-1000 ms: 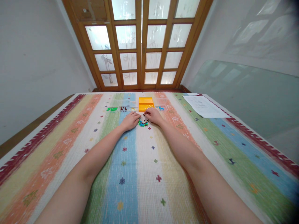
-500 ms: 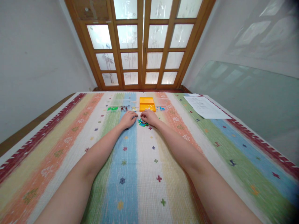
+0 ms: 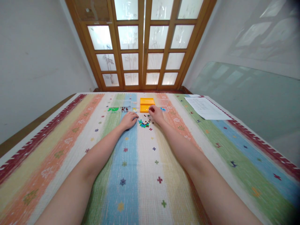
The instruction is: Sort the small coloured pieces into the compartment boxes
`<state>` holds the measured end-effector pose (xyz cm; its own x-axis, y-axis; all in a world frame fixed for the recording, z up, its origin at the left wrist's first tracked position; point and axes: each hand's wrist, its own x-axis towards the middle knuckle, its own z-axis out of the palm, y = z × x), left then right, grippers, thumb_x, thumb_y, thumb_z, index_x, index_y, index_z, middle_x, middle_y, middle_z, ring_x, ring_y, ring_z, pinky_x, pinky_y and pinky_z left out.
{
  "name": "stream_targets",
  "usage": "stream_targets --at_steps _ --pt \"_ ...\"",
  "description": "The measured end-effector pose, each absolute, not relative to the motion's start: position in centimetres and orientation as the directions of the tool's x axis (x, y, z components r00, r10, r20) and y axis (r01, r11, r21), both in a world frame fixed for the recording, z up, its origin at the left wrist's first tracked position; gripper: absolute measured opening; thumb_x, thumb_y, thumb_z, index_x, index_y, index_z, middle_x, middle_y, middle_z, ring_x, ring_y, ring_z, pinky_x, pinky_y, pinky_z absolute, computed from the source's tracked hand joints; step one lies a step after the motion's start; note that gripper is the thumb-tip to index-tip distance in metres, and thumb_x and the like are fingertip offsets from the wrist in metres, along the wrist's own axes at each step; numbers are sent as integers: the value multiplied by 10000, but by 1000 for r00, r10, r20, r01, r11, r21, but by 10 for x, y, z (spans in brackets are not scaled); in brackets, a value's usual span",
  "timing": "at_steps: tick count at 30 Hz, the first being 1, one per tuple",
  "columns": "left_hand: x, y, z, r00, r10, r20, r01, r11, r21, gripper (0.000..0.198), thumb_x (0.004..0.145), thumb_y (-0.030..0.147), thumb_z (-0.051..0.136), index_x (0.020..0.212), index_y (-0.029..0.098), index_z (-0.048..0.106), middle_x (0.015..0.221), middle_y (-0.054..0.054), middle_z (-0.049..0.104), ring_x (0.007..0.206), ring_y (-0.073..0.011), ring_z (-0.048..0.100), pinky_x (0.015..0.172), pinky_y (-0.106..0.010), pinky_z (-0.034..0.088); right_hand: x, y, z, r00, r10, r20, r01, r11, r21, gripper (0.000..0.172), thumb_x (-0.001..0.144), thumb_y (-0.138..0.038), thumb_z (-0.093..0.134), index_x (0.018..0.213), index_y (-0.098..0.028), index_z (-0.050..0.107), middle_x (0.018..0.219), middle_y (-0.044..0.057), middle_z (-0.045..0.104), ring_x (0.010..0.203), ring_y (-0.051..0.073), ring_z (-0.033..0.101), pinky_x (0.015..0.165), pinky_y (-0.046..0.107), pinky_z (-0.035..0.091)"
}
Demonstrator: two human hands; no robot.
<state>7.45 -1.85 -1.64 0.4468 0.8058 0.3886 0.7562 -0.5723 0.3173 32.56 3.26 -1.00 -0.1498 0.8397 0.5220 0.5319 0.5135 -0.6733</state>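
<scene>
My left hand (image 3: 129,120) rests on the cloth left of a loose pile of small coloured pieces (image 3: 143,123), its fingers loosely bent and nothing visible in them. The pile is mostly green and blue, with dark and pale bits scattered behind it. Over the right side of an open orange-yellow box (image 3: 144,108) is my right hand (image 3: 157,114), fingers pinched together. What it holds, if anything, is too small to make out. A few pale bits show inside the box. The hand covers its front right corner.
A clear divided tray sits behind my hands, holding green pieces (image 3: 113,109), dark red pieces (image 3: 124,109), yellow pieces (image 3: 134,109) and blue pieces (image 3: 162,109). Printed paper sheets (image 3: 206,107) lie at the far right on the striped tablecloth (image 3: 150,175).
My right hand has moved from above the pile, right and away from me, to the box's right side. The pile's dark pieces are now uncovered. My left hand stays in place.
</scene>
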Motion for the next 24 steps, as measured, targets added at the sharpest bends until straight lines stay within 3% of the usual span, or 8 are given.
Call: stream_targets --at_steps 7,12,16,19,24 --pt "75 -20 -14 460 798 390 743 -586 324 289 973 233 535 1135 200 772 1232 -101 727 1217 -267 617 1140 -459 449 341 41 -9 68 850 522 452 441 -776 203 857 -311 544 967 -204 676 927 70 729 853 225 654 837 360 524" --pt "75 -21 -14 453 806 382 754 -575 317 286 977 241 536 1141 209 768 1250 -95 721 1229 -266 611 1141 -457 448 344 44 -11 51 872 487 448 415 -792 355 871 -278 519 1167 -202 699 1071 96 755 979 245 684 937 409 541" --pt "75 -21 -13 455 808 375 755 -573 319 289 978 242 533 1145 202 766 1251 -99 720 1228 -266 611 1140 -454 448 343 45 -13 41 862 505 483 425 -765 345 889 -255 502 1150 -202 721 1134 102 760 1022 250 683 964 414 535" --pt "76 -22 -11 452 814 365 758 -566 323 291 976 239 537 1150 199 767 1252 -100 721 1231 -268 611 1144 -459 447 338 41 -13 -47 867 496 539 440 -718 290 899 -231 511 1064 -198 747 1084 90 771 974 243 684 936 396 529" --pt "76 -22 -11 442 820 364 759 -558 336 292 973 245 543 1150 208 772 1263 -98 718 1237 -270 609 1149 -466 448 319 26 -7 -402 818 411 631 573 -523 193 932 -211 592 992 -203 776 1024 78 767 955 230 663 910 347 488"
